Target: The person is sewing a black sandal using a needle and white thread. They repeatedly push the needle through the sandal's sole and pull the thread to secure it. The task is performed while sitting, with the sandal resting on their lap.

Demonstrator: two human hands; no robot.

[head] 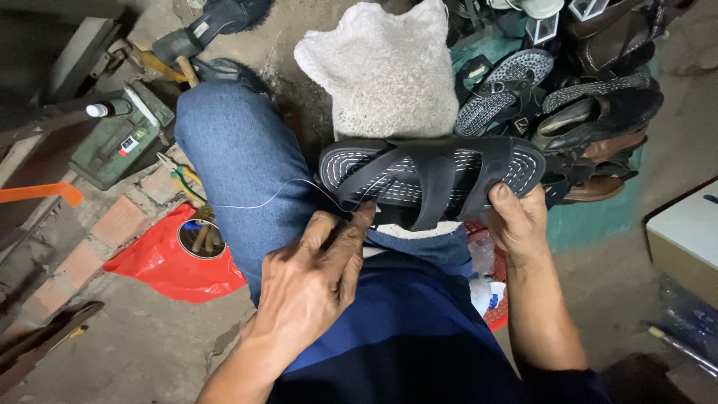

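One black sandal (434, 182) lay sideways across the person's knee, its footbed dotted with pale stitching and its straps crossing in the middle. The right hand (518, 222) clasped the sandal's end, thumb pressed on the footbed rim. The left hand (318, 278) pinched at the sandal's near edge, fingers closed on something thin (too small to tell what), and a pale thread (262, 203) ran from there leftward over the blue trouser leg (239, 164). Just behind the sandal a white knitted cloth (385, 71) was heaped on the floor. To its right sat a pile of shoes (583, 97), sandals and brown leather ones mixed together. Left of the leg, on the brick and concrete floor (134, 344), a red bag (168, 265) held a round tin (200, 238) with bits inside. Farther left stood a green metal box (120, 142), and beside it a hammer (168, 63) lay near the leg.
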